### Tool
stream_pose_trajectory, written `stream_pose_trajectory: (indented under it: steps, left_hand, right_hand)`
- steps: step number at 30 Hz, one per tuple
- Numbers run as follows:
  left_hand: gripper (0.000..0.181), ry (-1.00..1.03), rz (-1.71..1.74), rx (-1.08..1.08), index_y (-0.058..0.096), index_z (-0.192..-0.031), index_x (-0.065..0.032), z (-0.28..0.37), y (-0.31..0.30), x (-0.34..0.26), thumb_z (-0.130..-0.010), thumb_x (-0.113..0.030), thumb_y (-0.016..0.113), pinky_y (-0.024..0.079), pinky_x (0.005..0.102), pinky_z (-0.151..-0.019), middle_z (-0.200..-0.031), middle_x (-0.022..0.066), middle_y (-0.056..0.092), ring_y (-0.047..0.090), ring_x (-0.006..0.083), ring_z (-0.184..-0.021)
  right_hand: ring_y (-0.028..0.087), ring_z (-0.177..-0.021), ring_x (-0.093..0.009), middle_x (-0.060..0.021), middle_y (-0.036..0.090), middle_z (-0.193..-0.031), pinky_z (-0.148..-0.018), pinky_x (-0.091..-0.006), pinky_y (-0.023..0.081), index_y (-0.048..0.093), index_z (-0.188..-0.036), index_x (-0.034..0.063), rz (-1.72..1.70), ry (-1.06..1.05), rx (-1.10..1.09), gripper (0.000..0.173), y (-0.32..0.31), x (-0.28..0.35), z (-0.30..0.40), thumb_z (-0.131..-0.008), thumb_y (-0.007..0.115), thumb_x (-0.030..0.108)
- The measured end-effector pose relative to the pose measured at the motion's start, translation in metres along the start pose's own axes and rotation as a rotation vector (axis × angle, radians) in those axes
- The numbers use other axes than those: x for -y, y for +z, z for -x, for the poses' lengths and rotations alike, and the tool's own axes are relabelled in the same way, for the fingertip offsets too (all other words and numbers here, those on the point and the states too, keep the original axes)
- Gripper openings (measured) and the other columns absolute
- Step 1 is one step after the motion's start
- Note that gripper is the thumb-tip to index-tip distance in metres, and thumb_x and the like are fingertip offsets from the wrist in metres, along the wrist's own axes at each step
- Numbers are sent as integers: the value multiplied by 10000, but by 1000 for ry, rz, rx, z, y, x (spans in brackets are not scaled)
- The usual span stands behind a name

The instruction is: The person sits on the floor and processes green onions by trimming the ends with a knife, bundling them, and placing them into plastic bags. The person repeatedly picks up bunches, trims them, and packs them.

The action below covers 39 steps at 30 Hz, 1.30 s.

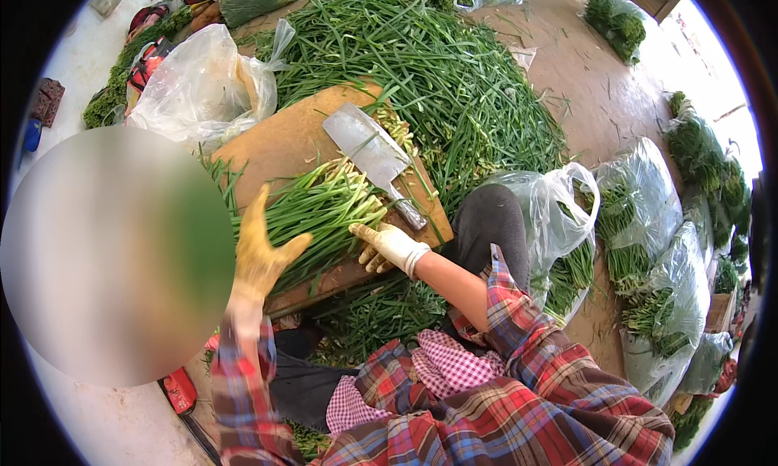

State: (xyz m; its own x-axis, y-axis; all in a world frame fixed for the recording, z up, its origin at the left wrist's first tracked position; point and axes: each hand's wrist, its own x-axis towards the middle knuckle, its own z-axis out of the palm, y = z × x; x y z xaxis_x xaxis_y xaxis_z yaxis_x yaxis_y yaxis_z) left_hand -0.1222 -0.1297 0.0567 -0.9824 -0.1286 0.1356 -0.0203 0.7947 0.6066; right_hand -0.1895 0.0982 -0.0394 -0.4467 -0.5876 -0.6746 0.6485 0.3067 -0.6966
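Observation:
A bunch of green garlic chives or similar leafy stalks (322, 207) lies on a wooden chopping board (267, 131), its pale cut ends towards the right. My left hand (264, 253), in a yellowed work glove, is raised at the leafy side of the bunch, thumb and fingers spread apart. My right hand (386, 246), in a white and yellow glove, is at the pale ends; its finger or thumb tip touches or nearly touches them, and the rest of its grip is partly hidden. Beyond the bunch a cleaver (368, 144) rests flat on the board, its handle pointing towards my right knee.
A large heap of loose green stalks (425, 71) spreads behind the board. A clear plastic bag (200, 83) stands at its back left. Bagged bunches (638, 204) line the right side, with an open-topped bag (547, 223) beside my knee. A blurred round patch covers the left.

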Motion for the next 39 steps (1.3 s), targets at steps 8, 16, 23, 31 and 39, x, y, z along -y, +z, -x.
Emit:
stream_pose_trajectory:
  steps: [8, 16, 23, 31, 39]
  left_hand:
    - [1414, -67, -272, 678, 150, -1436, 77, -114, 89, 34, -443, -673, 821, 273, 423, -1112, -1425, 348, 272, 275, 426, -1353]
    - [1396, -183, -550, 704, 122, -1473, -20, -106, 107, 17, -438, -640, 824, 300, 478, -1083, -1452, 244, 303, 319, 379, -1342]
    - [1284, -234, -695, 491, 194, -1452, -15, -83, 109, 5, -486, -586, 817, 351, 473, -1022, -1364, 186, 415, 407, 346, -1271]
    - [1052, -105, -693, 455, 377, -1344, -40, -62, 115, -6, -513, -498, 830, 395, 424, -967, -1214, 144, 516, 516, 305, -1141]
    - [961, -199, -759, 449, 446, -1258, -42, -66, 127, -6, -503, -487, 837, 436, 401, -922, -1184, 127, 534, 542, 281, -1107]
  right_hand:
    - [657, -631, -265, -213, 666, -869, -519, -343, 515, 417, -1324, 30, -108, -23, 114, 558, -16, -6, -41, -950, 477, 440]
    - [647, -565, -215, -151, 687, -791, -487, -314, 524, 574, -1096, 30, -31, 88, 172, 510, -18, 37, -59, -967, 392, 489]
    - [656, -774, -313, -156, 662, -842, -686, -399, 530, 596, -1053, -13, 1160, -530, -796, 492, -41, 52, 3, -781, 662, 391]
    - [630, -850, -390, -236, 592, -998, -733, -448, 514, 432, -1234, -13, 1213, -449, -775, 507, -64, 41, -29, -761, 589, 77]
    - [619, -693, -400, -221, 612, -729, -626, -450, 498, 470, -1192, 44, 639, -656, -742, 365, -44, 60, 65, -851, 536, 157]
